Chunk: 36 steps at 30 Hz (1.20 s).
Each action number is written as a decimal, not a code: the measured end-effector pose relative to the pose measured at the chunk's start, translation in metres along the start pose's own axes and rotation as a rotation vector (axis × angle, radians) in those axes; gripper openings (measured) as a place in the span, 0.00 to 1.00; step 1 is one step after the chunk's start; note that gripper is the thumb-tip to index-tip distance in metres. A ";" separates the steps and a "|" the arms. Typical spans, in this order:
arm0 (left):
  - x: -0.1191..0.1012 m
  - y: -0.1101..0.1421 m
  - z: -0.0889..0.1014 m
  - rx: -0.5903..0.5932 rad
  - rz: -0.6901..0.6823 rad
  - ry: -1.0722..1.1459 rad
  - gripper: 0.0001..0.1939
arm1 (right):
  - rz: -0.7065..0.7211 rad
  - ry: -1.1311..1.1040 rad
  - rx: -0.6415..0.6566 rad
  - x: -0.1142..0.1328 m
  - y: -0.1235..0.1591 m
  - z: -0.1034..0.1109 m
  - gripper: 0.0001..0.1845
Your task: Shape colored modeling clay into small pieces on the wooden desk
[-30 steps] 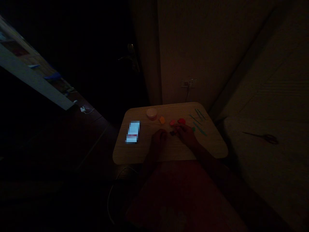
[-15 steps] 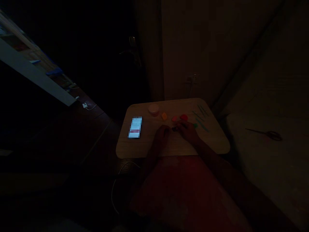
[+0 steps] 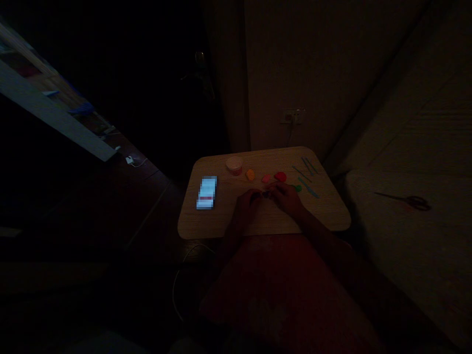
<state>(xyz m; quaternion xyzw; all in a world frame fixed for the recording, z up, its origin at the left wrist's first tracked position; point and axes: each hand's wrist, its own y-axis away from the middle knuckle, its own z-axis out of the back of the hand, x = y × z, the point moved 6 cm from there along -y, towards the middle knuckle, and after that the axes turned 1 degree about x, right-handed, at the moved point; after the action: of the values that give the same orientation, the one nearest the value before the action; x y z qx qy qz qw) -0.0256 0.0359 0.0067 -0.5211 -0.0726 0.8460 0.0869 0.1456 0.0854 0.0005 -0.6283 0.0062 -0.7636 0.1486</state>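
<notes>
In the dim head view, my right hand [image 3: 288,197] is closed, its fingertips pinching a small dark lump [image 3: 266,194] low over the tabletop. From the other side my left hand [image 3: 246,202] meets the same lump with curled fingers. What the lump is made of is too dark to tell. Just beyond the hands lie a pink lump [image 3: 266,179], a red lump [image 3: 280,176] and an orange lump [image 3: 250,174], which look like modelling clay. A green lump [image 3: 297,188] sits beside my right hand, partly covered by it.
On the small wooden table [image 3: 206,228] are a lit phone [image 3: 207,192] at left, a round lidded tub [image 3: 234,166] at the back and several thin blue-green tools [image 3: 309,188] at right. Scissors [image 3: 411,201] lie on the pale surface to the right. A white cable [image 3: 174,290] hangs at lower left.
My left fingertips have come across to the dark lump, closing the gap between my hands. My right hand keeps its pinch. The view has shifted slightly.
</notes>
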 end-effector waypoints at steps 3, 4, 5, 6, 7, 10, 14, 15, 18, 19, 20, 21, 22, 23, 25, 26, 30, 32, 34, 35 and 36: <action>0.005 -0.001 0.000 -0.009 0.045 0.013 0.08 | -0.001 -0.009 -0.008 -0.001 0.000 0.000 0.17; 0.007 -0.001 0.000 -0.025 0.066 0.020 0.08 | -0.001 -0.012 -0.007 -0.002 0.000 0.000 0.17; 0.009 0.000 0.000 -0.040 0.082 0.025 0.07 | -0.004 -0.017 -0.005 -0.003 0.000 0.000 0.17; 0.010 0.000 0.001 -0.053 0.094 0.026 0.07 | -0.009 -0.022 -0.003 -0.004 0.000 -0.001 0.17; 0.010 0.000 0.001 -0.064 0.102 0.019 0.06 | -0.014 -0.028 -0.001 -0.005 0.000 -0.001 0.17; 0.011 0.000 0.002 -0.081 0.127 -0.006 0.05 | -0.019 -0.030 -0.006 -0.004 0.000 0.000 0.17; 0.007 0.000 0.007 -0.142 0.133 0.018 0.05 | 0.001 0.001 0.006 -0.002 0.001 0.000 0.17; 0.006 0.000 0.009 -0.151 0.128 0.023 0.05 | 0.005 0.007 0.006 -0.002 0.001 0.000 0.17; 0.002 0.000 0.006 -0.103 0.105 -0.004 0.05 | 0.016 0.026 -0.001 -0.003 0.001 0.001 0.17; 0.001 0.001 0.004 -0.071 0.096 -0.019 0.05 | 0.017 0.026 0.001 -0.003 0.000 0.001 0.17; 0.000 0.001 0.002 -0.039 0.086 -0.030 0.05 | 0.019 0.022 0.001 -0.003 0.000 0.001 0.17; 0.000 0.001 0.000 -0.010 0.076 -0.038 0.05 | 0.023 0.017 0.001 -0.004 0.000 0.001 0.16; 0.000 0.002 -0.001 0.008 0.069 -0.042 0.05 | 0.026 0.013 0.000 -0.004 0.000 0.001 0.16; 0.000 0.002 -0.002 0.016 0.065 -0.043 0.05 | 0.028 0.009 -0.003 -0.004 0.000 0.001 0.16; 0.001 0.002 -0.003 0.021 0.063 -0.050 0.05 | 0.026 0.006 -0.011 -0.004 0.000 0.001 0.15; 0.001 0.002 -0.003 0.023 0.063 -0.056 0.05 | 0.022 0.000 -0.015 -0.005 0.000 0.001 0.14; 0.002 0.001 -0.004 0.035 0.066 -0.076 0.06 | -0.009 -0.043 -0.004 -0.006 0.000 0.001 0.13; 0.002 0.001 -0.004 0.038 0.070 -0.085 0.06 | -0.005 -0.043 0.008 -0.004 0.001 0.001 0.12; 0.002 0.001 -0.004 0.038 0.072 -0.098 0.06 | 0.003 -0.012 0.013 -0.001 0.001 0.002 0.13; 0.001 0.001 -0.003 0.036 0.068 -0.102 0.06 | 0.006 0.011 0.014 0.001 0.001 0.002 0.14; 0.001 0.001 -0.003 0.034 0.062 -0.101 0.06 | 0.012 0.032 0.016 0.002 0.001 0.003 0.14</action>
<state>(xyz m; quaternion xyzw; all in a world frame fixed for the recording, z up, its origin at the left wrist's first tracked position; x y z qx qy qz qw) -0.0230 0.0351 0.0046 -0.4781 -0.0463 0.8746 0.0656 0.1480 0.0844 0.0030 -0.6146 0.0062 -0.7728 0.1581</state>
